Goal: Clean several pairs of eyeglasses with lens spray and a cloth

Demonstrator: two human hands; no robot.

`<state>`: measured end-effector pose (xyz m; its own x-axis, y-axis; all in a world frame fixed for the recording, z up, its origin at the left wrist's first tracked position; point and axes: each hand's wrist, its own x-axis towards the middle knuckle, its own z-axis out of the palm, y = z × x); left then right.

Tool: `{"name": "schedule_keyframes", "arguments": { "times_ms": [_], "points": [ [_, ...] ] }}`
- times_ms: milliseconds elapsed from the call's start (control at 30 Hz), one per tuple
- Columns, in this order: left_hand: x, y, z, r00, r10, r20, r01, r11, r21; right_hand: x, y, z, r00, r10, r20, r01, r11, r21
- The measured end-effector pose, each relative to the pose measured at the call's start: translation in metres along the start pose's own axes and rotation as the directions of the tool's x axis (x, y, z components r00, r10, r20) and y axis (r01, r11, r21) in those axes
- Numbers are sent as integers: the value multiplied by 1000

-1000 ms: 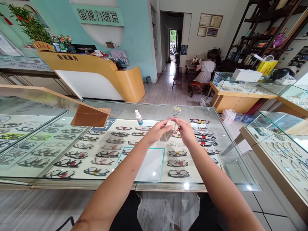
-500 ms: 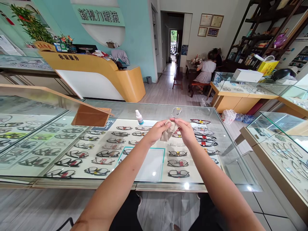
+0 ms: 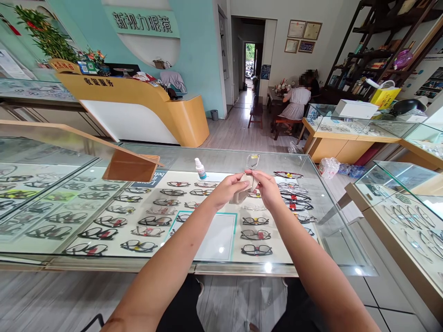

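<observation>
Above the glass-topped bench [image 3: 221, 159], the left hand [image 3: 226, 188] grips a beige cloth [image 3: 239, 196] against the glasses [image 3: 253, 161] that the right hand [image 3: 267, 185] pinches, near a spray bottle [image 3: 200, 169].

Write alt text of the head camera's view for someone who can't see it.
The left hand pinches a beige cloth and the right hand holds a pair of glasses, close together above a display case holding rows of spectacles. A white bottle stands on the case, left of the hands; a yellow counter is beyond.
</observation>
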<state>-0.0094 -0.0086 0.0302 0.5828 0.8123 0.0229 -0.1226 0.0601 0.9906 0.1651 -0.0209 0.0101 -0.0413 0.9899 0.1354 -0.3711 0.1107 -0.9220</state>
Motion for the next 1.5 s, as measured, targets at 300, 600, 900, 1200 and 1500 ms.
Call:
{"name": "schedule_keyframes", "arguments": {
  "times_ms": [300,600,900,1200,1500],
  "points": [
    [7,-9,10,981,73,-178,-76,997,-10,-5,-4,7,999,5,38,-5,1000,-9],
    [2,-4,0,997,69,46,-71,997,35,0,-4,0,999,-2,-42,2,1000,-4],
    [10,-18,8,975,115,-192,-109,993,45,-1,-2,4,1000,29,2,-29,999,-44],
    [2,-5,0,996,86,6,-86,995,55,-2,-4,2,999,37,-3,-37,999,4],
    [11,-19,-1,987,57,-152,-57,998,2,-2,-3,5,1000,-8,8,9,998,-63]
  ]
}}
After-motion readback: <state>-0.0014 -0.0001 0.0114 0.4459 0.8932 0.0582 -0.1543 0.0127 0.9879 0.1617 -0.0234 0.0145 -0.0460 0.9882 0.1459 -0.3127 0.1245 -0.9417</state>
